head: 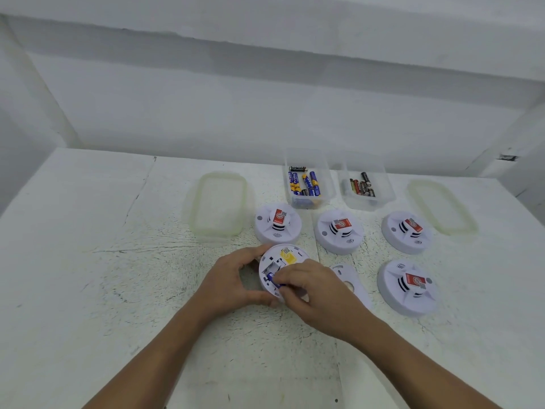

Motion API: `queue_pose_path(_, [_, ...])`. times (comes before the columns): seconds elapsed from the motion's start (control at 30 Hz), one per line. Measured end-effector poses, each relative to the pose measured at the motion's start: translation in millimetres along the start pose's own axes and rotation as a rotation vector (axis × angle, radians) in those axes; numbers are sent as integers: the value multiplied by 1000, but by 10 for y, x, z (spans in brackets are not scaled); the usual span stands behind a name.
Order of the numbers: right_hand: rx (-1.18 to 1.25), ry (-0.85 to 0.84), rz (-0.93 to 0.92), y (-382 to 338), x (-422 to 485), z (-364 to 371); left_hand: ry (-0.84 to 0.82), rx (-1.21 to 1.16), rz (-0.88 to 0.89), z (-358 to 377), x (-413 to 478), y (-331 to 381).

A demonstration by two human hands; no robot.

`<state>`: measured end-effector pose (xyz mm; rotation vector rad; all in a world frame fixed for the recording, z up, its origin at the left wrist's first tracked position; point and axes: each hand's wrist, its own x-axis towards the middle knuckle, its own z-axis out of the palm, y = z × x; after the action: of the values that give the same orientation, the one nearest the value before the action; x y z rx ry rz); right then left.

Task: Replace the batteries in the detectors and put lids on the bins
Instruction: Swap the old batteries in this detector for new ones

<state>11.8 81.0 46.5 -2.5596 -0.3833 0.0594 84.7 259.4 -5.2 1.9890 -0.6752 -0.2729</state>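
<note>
A white detector (283, 262) lies face down near the table's middle, its battery bay uncovered and a yellow label showing. My left hand (233, 278) grips its left rim. My right hand (312, 286) pinches a blue battery (275, 280) at the bay. The detector's back cover (351, 280) lies just to the right. Several other detectors stand face up: three in a row (278, 224) (339, 230) (406, 231) and one at the right front (408, 287). Two clear bins hold batteries: blue ones (308, 184) and black ones (364, 185).
A clear lid (219, 205) lies left of the bins and a second lid (441, 205) lies right of them. The white table (118, 276) has a rough, cracked surface. A white wall rises behind its far edge.
</note>
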Motion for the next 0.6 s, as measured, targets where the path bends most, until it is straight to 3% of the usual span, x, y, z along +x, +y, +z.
queue_pose_path(0.33, [192,-162,53,210,49,-204,9,10,2,5,7,-28])
queue_pose_path(0.6, [238,-126,47,290,76,-162,4,4,14,14,15,-33])
